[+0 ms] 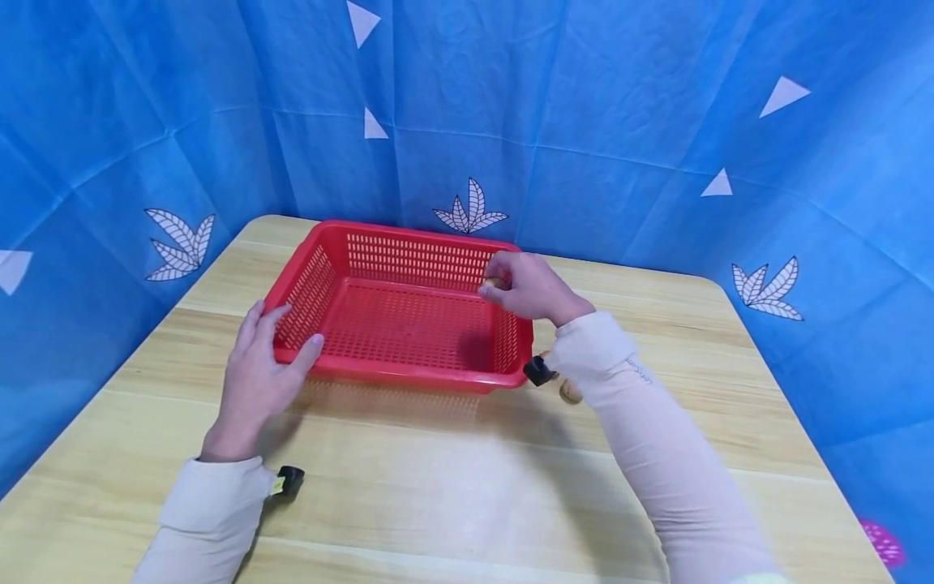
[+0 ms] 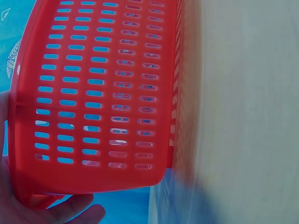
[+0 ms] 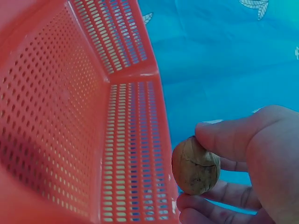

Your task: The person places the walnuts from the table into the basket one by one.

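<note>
Red plastic basket (image 1: 409, 370) sits between your hands: your left hand (image 1: 261, 377) grips its near left corner, likely to steady it, while your right hand (image 1: 536, 288) pinches a walnut (image 3: 196, 167) near the basket's right end, a hold that seems to suit its roundness

Red basket (image 1: 401, 370), one. Bench (image 1: 430, 495), one. Hands, two: one left hand (image 1: 259, 381), one right hand (image 1: 538, 288). Pale sleeves (image 1: 671, 454), two, one per arm. Black wrist devices (image 1: 291, 482), two, one per wrist. Walnuts, at least two: one held walnut (image 3: 196, 165), one bench walnut (image 1: 571, 392); any further ones behind the right wrist cannot be counted. On the blue cloth (image 1: 620, 81), head view: white triangles (image 1: 784, 96), five; leaf prints (image 1: 470, 209), three; pink spotted print (image 1: 883, 543), one.
</note>
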### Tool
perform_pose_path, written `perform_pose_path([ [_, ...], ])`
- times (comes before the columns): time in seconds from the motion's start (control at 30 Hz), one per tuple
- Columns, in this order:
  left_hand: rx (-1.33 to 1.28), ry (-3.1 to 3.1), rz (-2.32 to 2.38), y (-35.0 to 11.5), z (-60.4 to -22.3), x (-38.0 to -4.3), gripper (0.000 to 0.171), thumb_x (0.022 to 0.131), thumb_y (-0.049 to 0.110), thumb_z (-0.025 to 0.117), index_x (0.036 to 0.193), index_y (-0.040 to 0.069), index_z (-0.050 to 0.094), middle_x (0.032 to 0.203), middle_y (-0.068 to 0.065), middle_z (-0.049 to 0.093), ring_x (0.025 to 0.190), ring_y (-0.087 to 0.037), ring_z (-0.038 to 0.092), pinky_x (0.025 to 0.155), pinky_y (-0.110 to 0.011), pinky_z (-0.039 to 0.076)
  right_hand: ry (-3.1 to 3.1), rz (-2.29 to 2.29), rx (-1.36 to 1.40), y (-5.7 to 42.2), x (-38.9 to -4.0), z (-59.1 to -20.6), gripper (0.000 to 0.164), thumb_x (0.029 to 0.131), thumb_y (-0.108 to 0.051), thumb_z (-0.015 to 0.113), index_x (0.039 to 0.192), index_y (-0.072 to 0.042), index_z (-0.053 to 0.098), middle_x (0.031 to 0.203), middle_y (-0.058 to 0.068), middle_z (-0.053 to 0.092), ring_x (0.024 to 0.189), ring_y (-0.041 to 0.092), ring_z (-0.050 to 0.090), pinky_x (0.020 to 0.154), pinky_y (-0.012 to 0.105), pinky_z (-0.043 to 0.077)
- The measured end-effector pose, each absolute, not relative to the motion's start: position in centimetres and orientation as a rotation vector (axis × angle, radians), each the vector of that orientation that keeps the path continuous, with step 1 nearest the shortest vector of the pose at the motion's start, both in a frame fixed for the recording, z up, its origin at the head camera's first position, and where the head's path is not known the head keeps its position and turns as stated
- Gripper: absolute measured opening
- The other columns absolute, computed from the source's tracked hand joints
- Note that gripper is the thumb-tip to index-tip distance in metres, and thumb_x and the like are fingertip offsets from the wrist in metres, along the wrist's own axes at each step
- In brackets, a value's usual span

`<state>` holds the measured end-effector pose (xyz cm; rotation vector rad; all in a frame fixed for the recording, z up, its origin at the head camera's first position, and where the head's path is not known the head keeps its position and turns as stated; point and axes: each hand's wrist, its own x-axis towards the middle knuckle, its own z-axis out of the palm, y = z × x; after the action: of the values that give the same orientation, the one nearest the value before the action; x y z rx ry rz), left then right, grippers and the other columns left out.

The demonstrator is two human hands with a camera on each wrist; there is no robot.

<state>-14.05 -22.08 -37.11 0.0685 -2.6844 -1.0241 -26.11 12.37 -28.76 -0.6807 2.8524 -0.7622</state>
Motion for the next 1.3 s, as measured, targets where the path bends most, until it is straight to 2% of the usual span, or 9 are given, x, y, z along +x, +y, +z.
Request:
perform_pose_path([
  [0.27, 0.071, -2.677, -1.019, -22.0, -37.4, -14.1, 0.077, 0.091, 0.038, 0.064, 0.149, 0.002, 0.029, 0.157, -0.022, 0.011, 0.134, -0.051, 0.023, 0.083, -0.071, 0.044, 2.795, -0.781, -0.686, 11.0, -26.3, -29.7, 0.025, 0.087, -0.025, 0.074, 0.104, -0.012, 0.062, 0.088, 0.004, 0.062, 0.08, 0.021, 0.058, 0.068, 0.033, 0.053],
  [0.7, 0.1, -2.676, -1.04, -22.0, -37.5, -14.2, 0.079, 0.089, 0.035, 0.067, 0.15, 0.004, 0.028, 0.158, -0.021, 0.01, 0.135, -0.05, 0.024, 0.082, -0.069, 0.046, 2.717, -0.78, -0.62, 9.7, -26.8, -30.5, 0.021, 0.088, -0.024, 0.073, 0.101, -0.013, 0.061, 0.091, 0.005, 0.062, 0.085, 0.022, 0.058, 0.074, 0.034, 0.053],
  [0.9, 0.108, -2.678, -1.047, -22.0, -37.4, -14.1, 0.079, 0.089, 0.034, 0.068, 0.151, 0.005, 0.028, 0.158, -0.02, 0.009, 0.135, -0.049, 0.023, 0.082, -0.068, 0.046, 2.705, -0.763, -0.61, 9.3, -27.2, -30.7, 0.023, 0.086, -0.024, 0.075, 0.102, -0.013, 0.062, 0.092, 0.004, 0.064, 0.088, 0.022, 0.058, 0.076, 0.034, 0.053],
  [1.17, 0.108, -2.682, -1.047, -21.9, -37.3, -14.1, 0.078, 0.09, 0.037, 0.065, 0.151, 0.005, 0.028, 0.158, -0.021, 0.009, 0.135, -0.05, 0.023, 0.082, -0.069, 0.046, 2.717, -0.719, -0.574, 9.1, -27.3, -30.5, 0.036, 0.085, -0.026, 0.076, 0.114, -0.01, 0.063, 0.105, 0.004, 0.061, 0.1, 0.021, 0.055, 0.083, 0.036, 0.053],
  [1.3, 0.106, -2.675, -1.049, -22.0, -37.3, -14.0, 0.077, 0.091, 0.038, 0.064, 0.15, 0.005, 0.028, 0.158, -0.02, 0.01, 0.135, -0.05, 0.023, 0.083, -0.069, 0.046, 2.745, -0.715, -0.582, 9.5, -27.2, -30.3, 0.033, 0.086, -0.026, 0.075, 0.112, -0.011, 0.063, 0.104, 0.004, 0.061, 0.099, 0.021, 0.055, 0.081, 0.036, 0.054],
])
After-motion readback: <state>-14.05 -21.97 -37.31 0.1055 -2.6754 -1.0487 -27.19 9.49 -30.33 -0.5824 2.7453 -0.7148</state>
